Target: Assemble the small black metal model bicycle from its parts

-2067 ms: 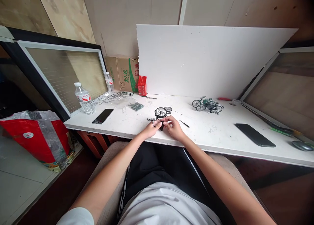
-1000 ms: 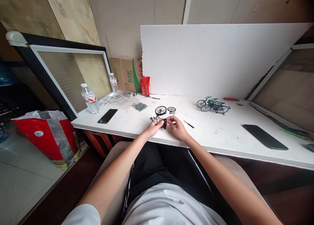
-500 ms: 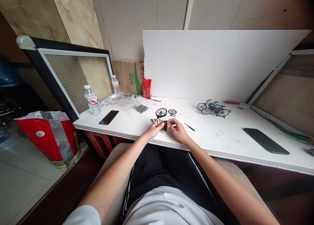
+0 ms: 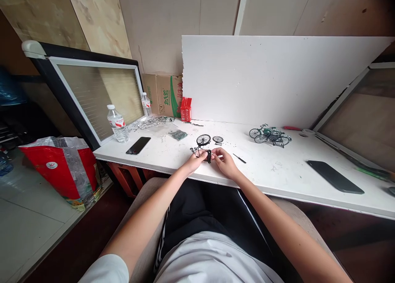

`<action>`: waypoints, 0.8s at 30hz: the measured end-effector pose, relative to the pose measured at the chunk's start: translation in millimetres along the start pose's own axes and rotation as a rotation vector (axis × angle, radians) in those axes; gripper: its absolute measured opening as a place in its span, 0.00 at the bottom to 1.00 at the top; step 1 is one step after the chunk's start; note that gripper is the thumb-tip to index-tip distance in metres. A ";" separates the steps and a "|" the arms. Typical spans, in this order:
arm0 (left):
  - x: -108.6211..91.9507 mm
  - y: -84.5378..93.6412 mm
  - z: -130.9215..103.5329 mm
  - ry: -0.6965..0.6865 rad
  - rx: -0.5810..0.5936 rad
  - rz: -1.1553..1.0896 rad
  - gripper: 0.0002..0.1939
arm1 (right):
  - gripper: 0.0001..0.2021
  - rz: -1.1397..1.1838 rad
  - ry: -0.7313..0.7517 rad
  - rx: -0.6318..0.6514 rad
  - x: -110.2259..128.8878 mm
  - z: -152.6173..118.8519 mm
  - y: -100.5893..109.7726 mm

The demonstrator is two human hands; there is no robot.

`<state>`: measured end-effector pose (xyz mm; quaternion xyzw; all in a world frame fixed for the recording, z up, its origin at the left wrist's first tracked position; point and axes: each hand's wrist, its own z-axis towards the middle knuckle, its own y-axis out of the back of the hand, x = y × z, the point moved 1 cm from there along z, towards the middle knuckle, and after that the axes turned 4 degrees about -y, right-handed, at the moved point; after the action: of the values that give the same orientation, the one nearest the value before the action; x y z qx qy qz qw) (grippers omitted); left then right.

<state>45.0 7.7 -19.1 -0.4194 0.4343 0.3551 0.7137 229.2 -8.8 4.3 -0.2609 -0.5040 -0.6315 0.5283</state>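
Near the table's front edge, my left hand (image 4: 195,161) is closed round the frame of a small model bicycle (image 4: 203,140), whose black spoked wheel points away from me. My right hand (image 4: 222,160) touches the bicycle's dark end from the right, its thumb and fingers pinched together; whatever is between them is too small to make out. A loose wheel (image 4: 217,139) lies just behind, with a small dark part and tiny bits near it. To the right of my right hand lies a thin screwdriver (image 4: 240,158).
Finished-looking model bicycles (image 4: 269,136) stand at the right, behind a dark phone (image 4: 335,176). Another phone (image 4: 138,145), a water bottle (image 4: 118,124), a bag of small parts (image 4: 178,135) and a red box (image 4: 186,109) are on the left of the white table (image 4: 271,171).
The camera view has shifted slightly. Both hands stay at the model bicycle, with almost no change in their hold.
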 end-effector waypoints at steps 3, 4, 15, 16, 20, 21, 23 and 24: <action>-0.2 1.0 -0.3 0.009 0.006 -0.032 0.25 | 0.16 -0.005 -0.004 -0.002 -0.5 0.1 0.1; -0.9 1.2 -0.7 0.013 0.002 -0.045 0.24 | 0.16 -0.007 -0.004 -0.002 -0.8 0.1 0.2; -18.6 -0.4 -6.2 0.024 -0.004 -0.213 0.15 | 0.15 -0.066 0.013 -0.089 -0.2 -1.0 1.5; -19.8 -0.9 -6.6 0.025 -0.002 -0.218 0.14 | 0.15 -0.061 0.018 -0.132 -0.1 -1.0 3.7; -22.0 -1.4 -7.5 0.050 -0.016 -0.232 0.12 | 0.15 -0.110 0.041 -0.281 -5.2 2.8 22.9; -22.0 -1.2 -7.7 0.054 -0.021 -0.234 0.11 | 0.14 -0.144 0.050 -0.294 -8.0 4.7 30.1; -21.6 -0.8 -8.0 0.054 -0.027 -0.243 0.11 | 0.12 -0.225 0.071 -0.285 -15.2 8.9 46.0; -21.4 -0.7 -8.1 0.051 -0.026 -0.245 0.11 | 0.10 -0.268 0.081 -0.272 -19.1 10.8 54.1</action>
<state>35.0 -3.0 -1.4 -0.4873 0.3933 0.2602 0.7350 283.1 12.4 11.1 -0.2347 -0.4227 -0.7684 0.4192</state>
